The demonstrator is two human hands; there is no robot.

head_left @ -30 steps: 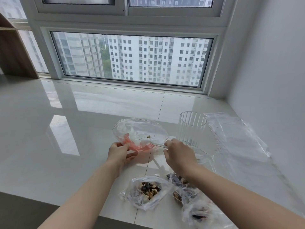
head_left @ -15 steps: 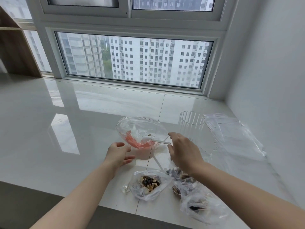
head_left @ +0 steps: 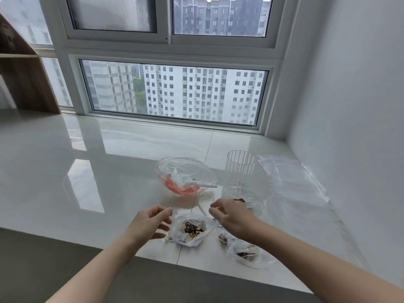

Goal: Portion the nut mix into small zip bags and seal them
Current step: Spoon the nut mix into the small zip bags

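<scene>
Head view: my left hand and right hand, both loosely spread and empty, flank the open zip bag of nut mix near the desk front edge. I judge it light, limp and slippery, best pinched at its mouth corners. Room lies left; filled bags and a ribbed cup crowd the right.

The counter is glossy white tile with thin grey seams. A clear bowl holds a crumpled bag with a coral-red band, and a white spoon rests in it. The tall tumbler is clear with fine vertical ribs. The nut mix in a clear zip bag shows dark brown, black and pale tan pieces. The spare bags are colourless. The shelf unit is brown woodgrain.
</scene>
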